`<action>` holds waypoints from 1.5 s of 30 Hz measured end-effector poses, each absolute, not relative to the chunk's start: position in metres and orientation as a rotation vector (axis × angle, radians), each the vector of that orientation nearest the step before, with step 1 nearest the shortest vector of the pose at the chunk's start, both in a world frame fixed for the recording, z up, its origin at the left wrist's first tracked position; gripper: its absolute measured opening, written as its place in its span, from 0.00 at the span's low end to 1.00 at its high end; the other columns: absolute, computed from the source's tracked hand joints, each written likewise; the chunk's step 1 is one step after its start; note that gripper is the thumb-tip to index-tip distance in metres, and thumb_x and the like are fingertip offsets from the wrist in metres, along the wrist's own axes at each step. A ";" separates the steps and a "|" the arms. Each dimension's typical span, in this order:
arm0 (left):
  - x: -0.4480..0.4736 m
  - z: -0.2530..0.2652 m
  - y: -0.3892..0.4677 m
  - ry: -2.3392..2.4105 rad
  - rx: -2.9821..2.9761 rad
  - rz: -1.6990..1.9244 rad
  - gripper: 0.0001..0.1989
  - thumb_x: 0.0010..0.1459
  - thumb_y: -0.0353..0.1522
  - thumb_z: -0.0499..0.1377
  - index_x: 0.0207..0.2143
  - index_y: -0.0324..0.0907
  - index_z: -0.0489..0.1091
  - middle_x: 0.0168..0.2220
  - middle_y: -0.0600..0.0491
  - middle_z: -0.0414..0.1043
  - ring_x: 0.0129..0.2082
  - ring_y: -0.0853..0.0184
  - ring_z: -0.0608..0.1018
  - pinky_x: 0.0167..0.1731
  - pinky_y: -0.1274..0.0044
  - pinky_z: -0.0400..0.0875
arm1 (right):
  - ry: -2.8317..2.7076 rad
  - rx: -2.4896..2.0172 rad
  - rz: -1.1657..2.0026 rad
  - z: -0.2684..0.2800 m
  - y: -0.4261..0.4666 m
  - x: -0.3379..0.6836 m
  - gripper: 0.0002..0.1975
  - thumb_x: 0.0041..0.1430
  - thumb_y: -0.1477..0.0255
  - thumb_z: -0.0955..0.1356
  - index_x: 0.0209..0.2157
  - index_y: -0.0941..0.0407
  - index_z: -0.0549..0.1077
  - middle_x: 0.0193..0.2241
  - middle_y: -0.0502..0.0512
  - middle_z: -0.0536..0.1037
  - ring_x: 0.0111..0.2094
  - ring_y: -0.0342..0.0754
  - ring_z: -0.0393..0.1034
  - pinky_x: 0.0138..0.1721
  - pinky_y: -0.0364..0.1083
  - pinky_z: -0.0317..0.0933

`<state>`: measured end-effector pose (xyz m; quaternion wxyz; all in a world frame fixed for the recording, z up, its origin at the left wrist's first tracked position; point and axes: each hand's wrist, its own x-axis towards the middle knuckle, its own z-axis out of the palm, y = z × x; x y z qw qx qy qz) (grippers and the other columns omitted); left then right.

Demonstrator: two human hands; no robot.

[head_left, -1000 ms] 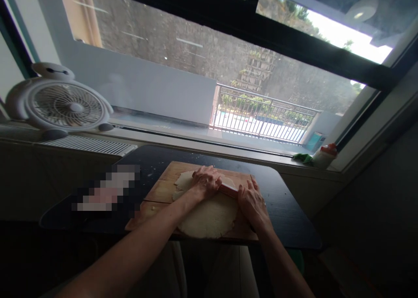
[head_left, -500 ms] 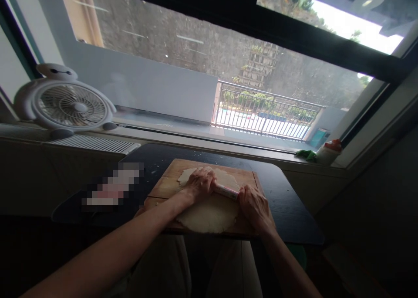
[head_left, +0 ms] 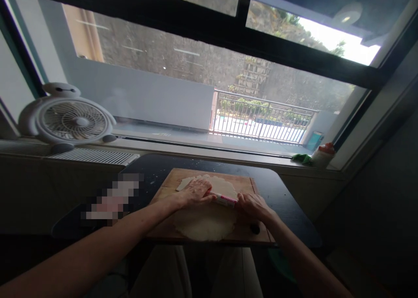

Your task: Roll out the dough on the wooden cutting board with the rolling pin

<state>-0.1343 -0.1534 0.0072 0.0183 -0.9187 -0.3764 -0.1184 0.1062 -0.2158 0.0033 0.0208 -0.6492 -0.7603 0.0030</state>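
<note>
A flattened sheet of pale dough (head_left: pixel 205 224) lies on a wooden cutting board (head_left: pixel 166 187), its edges ragged. Across the dough rests a short rolling pin (head_left: pixel 225 199) with a pink and white label round its middle. My left hand (head_left: pixel 197 190) is over the pin's left end, the thumb stretched along it and the fingers partly out of sight. At the other end, my right hand (head_left: pixel 253 204) is closed round the pin. Both hands cover the pin's ends.
The board stands on a dark table (head_left: pixel 274 193), which has whitish specks near its back edge. A blurred-out item (head_left: pixel 114 198) lies at the table's left. Along the window ledge are a white fan (head_left: pixel 78 119), a green cloth (head_left: pixel 301 159) and a white bottle with a reddish top (head_left: pixel 323 155).
The view has tilted up a little. The rolling pin has turned, showing more pink on its label. My right hand has shifted slightly, and a dark round spot on the board now shows beneath it.
</note>
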 end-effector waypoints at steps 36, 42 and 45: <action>-0.119 -0.017 -0.111 -1.227 -2.901 -0.580 0.17 0.59 0.41 0.50 0.49 0.53 0.68 0.47 0.54 0.70 0.49 0.62 0.68 0.51 0.70 0.56 | -2.020 -2.198 -0.311 -0.010 -0.168 0.110 0.26 0.64 0.66 0.52 0.32 0.58 0.77 0.33 0.61 0.78 0.38 0.49 0.72 0.41 0.44 0.58; -0.123 -0.013 -0.124 -1.228 -2.878 -0.638 0.16 0.56 0.39 0.54 0.46 0.52 0.72 0.41 0.53 0.70 0.44 0.64 0.70 0.47 0.73 0.60 | -1.980 -2.130 -0.429 -0.013 -0.190 0.101 0.21 0.64 0.69 0.53 0.31 0.57 0.74 0.32 0.57 0.78 0.36 0.47 0.71 0.38 0.42 0.56; -0.133 -0.014 -0.140 -1.206 -2.883 -0.661 0.16 0.56 0.37 0.54 0.47 0.54 0.71 0.41 0.53 0.70 0.43 0.65 0.70 0.46 0.74 0.61 | -1.992 -2.067 -0.461 -0.016 -0.213 0.095 0.20 0.64 0.69 0.53 0.29 0.56 0.73 0.31 0.54 0.77 0.35 0.45 0.70 0.36 0.42 0.54</action>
